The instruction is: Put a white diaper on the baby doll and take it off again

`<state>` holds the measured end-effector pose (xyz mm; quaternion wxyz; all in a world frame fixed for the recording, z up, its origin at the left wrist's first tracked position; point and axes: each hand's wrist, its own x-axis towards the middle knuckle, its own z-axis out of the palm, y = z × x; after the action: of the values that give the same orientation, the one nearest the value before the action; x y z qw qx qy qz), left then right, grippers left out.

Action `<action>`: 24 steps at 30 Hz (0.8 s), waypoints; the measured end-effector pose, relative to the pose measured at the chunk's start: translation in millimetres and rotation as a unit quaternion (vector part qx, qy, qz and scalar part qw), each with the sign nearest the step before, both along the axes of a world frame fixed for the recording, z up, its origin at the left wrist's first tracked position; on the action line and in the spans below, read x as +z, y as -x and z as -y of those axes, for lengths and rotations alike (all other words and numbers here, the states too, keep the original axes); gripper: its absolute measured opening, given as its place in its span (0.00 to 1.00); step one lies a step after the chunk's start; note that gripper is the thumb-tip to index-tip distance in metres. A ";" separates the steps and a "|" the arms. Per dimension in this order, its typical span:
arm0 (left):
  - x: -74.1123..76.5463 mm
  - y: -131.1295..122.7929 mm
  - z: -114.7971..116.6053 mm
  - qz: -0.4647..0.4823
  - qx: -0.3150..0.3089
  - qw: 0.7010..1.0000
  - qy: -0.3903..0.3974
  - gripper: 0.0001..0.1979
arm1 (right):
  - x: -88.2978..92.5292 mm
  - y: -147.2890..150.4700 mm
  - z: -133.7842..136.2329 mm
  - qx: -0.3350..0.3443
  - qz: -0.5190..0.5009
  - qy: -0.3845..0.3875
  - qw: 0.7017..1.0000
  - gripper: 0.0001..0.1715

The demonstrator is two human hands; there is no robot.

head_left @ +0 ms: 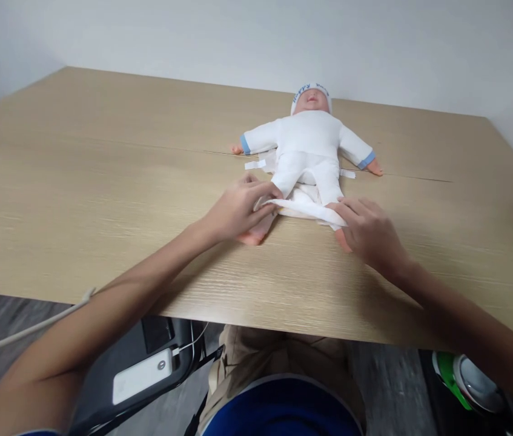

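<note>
A baby doll [313,133] in a white suit with blue cuffs and a printed cap lies on its back, its feet toward me. Under its hips and between its legs is a white diaper [306,209], with side tabs sticking out at both sides of the waist. My left hand [247,209] pinches the diaper's near left corner beside one leg of the doll. At the near right corner, by the other leg, the fingers of my right hand [367,230] are closed on the diaper. The near edge is stretched between both hands.
The doll lies on a wooden table [102,181] with a wall behind it. Below the front edge, a white device [142,375] with a cable rests on a black surface at left. A green and silver object [465,378] is at lower right.
</note>
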<state>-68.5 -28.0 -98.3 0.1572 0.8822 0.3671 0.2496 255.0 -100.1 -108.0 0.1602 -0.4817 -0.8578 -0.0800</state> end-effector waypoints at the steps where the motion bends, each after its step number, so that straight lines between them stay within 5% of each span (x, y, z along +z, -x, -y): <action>1: 2.3 -2.0 -4.2 0.013 0.003 1.000 0.007 0.13 | 0.8 -0.7 -4.1 -0.003 -0.024 0.005 1.000 0.19; 10: 14.3 -28.1 -64.8 0.112 0.010 0.993 -0.020 0.19 | 6.6 7.5 -63.2 -0.021 -0.290 0.002 0.957 0.27; 16: 17.7 -42.6 -105.1 0.164 0.053 0.983 0.070 0.18 | 6.7 3.0 -118.5 -0.036 -0.360 0.031 0.932 0.33; 24: 10.4 -64.2 -145.3 0.248 0.071 0.944 0.205 0.23 | -19.6 -3.2 -193.7 -0.071 -0.558 0.246 0.790 0.31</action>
<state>-4.3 117.3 -87.9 0.4025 0.7131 0.4212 0.3899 258.2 93.5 -127.6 0.4808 -0.5251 -0.5738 0.4048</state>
